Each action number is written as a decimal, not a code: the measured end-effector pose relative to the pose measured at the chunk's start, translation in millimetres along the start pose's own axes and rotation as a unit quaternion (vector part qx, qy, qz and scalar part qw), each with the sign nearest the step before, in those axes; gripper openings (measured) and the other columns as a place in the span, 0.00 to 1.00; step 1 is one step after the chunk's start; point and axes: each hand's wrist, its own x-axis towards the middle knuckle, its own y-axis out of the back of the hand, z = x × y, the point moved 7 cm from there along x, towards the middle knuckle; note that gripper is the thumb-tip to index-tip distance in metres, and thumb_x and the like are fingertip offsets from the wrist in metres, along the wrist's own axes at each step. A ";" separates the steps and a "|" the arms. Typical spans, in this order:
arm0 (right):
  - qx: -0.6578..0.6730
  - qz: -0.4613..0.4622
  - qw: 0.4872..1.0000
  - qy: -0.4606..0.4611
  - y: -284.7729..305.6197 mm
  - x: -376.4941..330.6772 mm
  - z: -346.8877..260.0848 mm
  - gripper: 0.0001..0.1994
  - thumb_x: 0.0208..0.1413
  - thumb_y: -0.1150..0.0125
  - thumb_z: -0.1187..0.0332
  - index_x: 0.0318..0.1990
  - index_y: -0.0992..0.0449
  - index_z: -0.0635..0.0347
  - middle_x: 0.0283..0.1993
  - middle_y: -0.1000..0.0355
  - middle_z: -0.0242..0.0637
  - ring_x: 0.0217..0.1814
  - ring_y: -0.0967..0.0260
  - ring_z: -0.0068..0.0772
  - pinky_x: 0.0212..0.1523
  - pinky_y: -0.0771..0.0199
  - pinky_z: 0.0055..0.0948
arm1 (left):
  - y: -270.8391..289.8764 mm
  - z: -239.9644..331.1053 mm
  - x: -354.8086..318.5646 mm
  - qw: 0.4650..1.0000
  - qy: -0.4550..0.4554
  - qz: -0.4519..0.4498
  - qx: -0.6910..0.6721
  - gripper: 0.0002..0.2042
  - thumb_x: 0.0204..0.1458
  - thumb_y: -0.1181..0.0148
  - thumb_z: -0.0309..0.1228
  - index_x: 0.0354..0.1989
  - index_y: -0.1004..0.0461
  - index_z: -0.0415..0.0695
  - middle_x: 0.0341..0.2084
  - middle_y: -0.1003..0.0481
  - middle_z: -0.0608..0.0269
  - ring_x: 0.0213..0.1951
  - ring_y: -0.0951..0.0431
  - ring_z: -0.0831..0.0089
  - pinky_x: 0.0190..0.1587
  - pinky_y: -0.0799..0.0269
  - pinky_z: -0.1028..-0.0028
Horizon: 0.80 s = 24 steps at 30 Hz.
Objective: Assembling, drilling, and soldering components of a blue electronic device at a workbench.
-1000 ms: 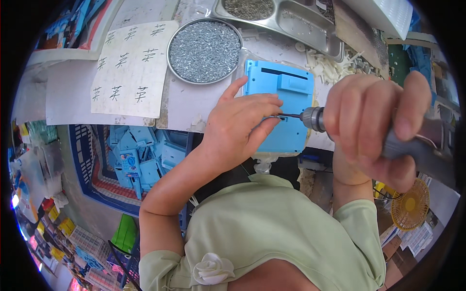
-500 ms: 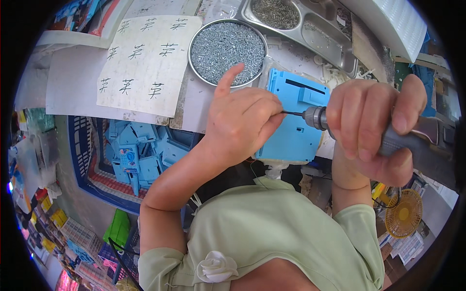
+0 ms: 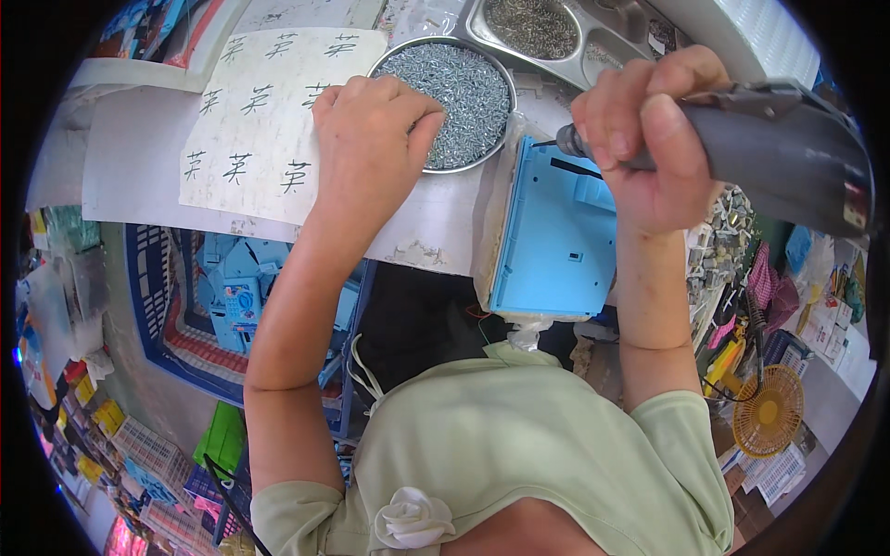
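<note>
- Left hand [image 3: 371, 139]: fingers bunched and curled down at the near rim of the round metal dish of screws [image 3: 459, 88]; fingertips reach into the heap. The grip is pinched, but whether a screw is between the fingertips cannot be told, since the hand hides it.
- Right hand [image 3: 649, 139]: grip clenched around the dark barrel of the electric screwdriver [image 3: 779, 153], held nearly level, its bit tip [image 3: 547, 144] hanging at the upper left corner of the blue plastic housing [image 3: 556, 232].
- Blue plastic housing: lies flat at the bench [image 3: 130, 176] edge on a pale padded block, just right of the dish, between the two hands; a raised rectangular part and a dark slot show near its top.
- White paper sheet [image 3: 250, 120] with handwritten marks: lies on the bench, left of the dish, partly under the left wrist.
- Steel compartment tray [image 3: 556, 37]: behind the dish, holding more small fasteners.
- Blue crate [image 3: 222, 296] below the bench: holds more blue parts of the same kind.
- Small orange fan [image 3: 769, 412]: stands low at the right, well apart from the work.
- Technique, as judged: pick a single screw by its head, seat it upright in its hole, bring the bit square to the head before pressing, and keep the housing flat on its pad so the screw does not cross-thread or the bit slip onto the plastic.
</note>
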 end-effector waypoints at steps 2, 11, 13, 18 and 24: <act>-0.006 0.003 1.000 -0.003 -0.5 0.6 3.3 0.04 0.64 0.48 0.72 0.41 0.36 0.57 0.23 0.38 0.32 0.23 0.42 0.23 0.27 0.38 0.28 | -0.3 -0.7 1.1 1.000 0.000 0.007 0.005 0.03 0.50 0.32 0.33 0.28 0.19 0.50 0.29 0.25 0.69 0.39 0.26 0.65 0.49 0.38 0.56; -0.018 0.062 0.998 -0.023 0.0 -3.9 2.5 0.10 0.63 0.43 0.72 0.35 0.40 0.55 0.21 0.38 0.32 0.21 0.43 0.22 0.22 0.41 0.25 | -5.5 11.2 8.5 0.999 -0.041 -0.003 0.024 0.07 0.53 0.36 0.35 0.26 0.24 0.49 0.24 0.26 0.69 0.36 0.26 0.65 0.47 0.39 0.58; 0.004 0.048 0.999 -0.002 -5.0 -6.7 -13.1 0.10 0.62 0.42 0.71 0.35 0.40 0.55 0.22 0.37 0.32 0.20 0.43 0.22 0.21 0.41 0.24 | -2.7 10.6 5.4 0.999 -0.045 -0.008 0.015 0.07 0.53 0.35 0.35 0.26 0.24 0.49 0.25 0.25 0.69 0.36 0.26 0.65 0.47 0.39 0.58; -0.036 0.054 0.998 -0.026 -16.1 -21.9 -3.5 0.12 0.62 0.40 0.69 0.35 0.40 0.55 0.21 0.37 0.31 0.19 0.43 0.22 0.21 0.41 0.24 | 4.4 11.8 0.3 0.998 -0.019 0.011 -0.063 0.03 0.51 0.33 0.30 0.29 0.21 0.47 0.27 0.21 0.68 0.32 0.24 0.67 0.48 0.39 0.63; -0.101 0.049 0.992 -0.055 -11.0 -21.2 1.1 0.10 0.63 0.40 0.66 0.39 0.37 0.55 0.22 0.37 0.30 0.21 0.42 0.21 0.23 0.39 0.26 | 11.3 47.1 -23.3 0.984 -0.045 0.016 -0.171 0.06 0.46 0.30 0.27 0.31 0.21 0.48 0.28 0.21 0.68 0.34 0.22 0.68 0.46 0.36 0.63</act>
